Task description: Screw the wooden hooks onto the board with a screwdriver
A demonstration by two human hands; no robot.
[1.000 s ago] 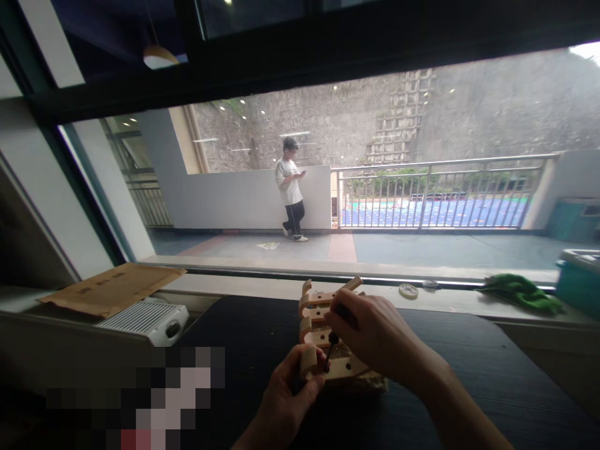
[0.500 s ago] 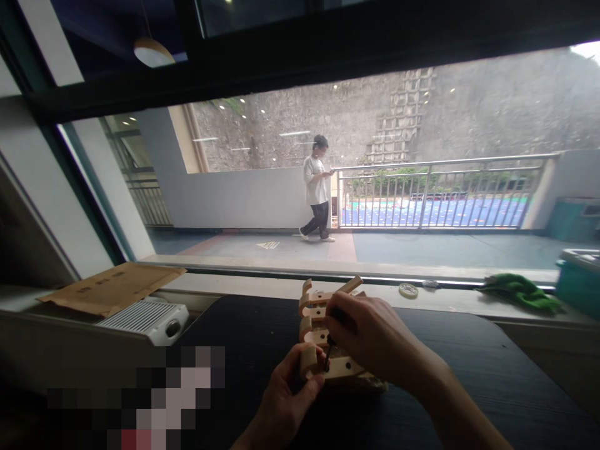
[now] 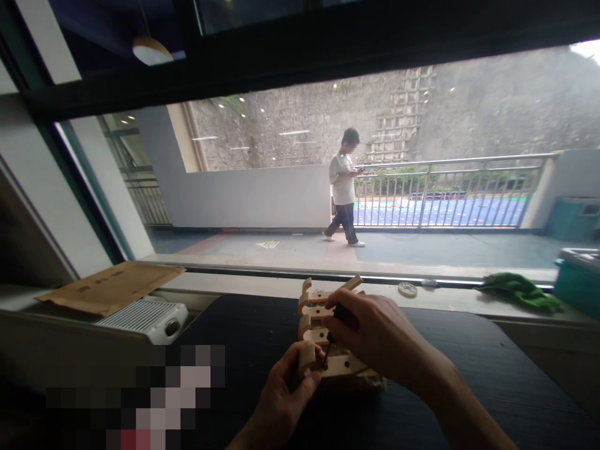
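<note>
A pale wooden frame [image 3: 319, 311] with several parallel slats and curled left ends lies on the dark table [image 3: 253, 337]. My left hand [image 3: 287, 390] is closed around the curled end of the nearest slat [image 3: 337, 367], thumb in front. In my right hand [image 3: 379, 325] is a screwdriver [image 3: 329, 347] with a dark handle, mostly hidden by my fingers. Its shaft slants down to the left, and the tip meets the nearest slat at a hole beside my left thumb. Another dark hole shows farther right on that slat.
On the sill ahead lie a roll of tape [image 3: 407, 289] and a green cloth [image 3: 518, 292]. A brown envelope [image 3: 112, 287] rests over a white appliance [image 3: 147, 319] at left. Behind the window glass, a person [image 3: 344, 181] walks along a railing.
Outside the window, the person has walked to the right. My hands, the screwdriver and the wooden frame stay in nearly the same place.
</note>
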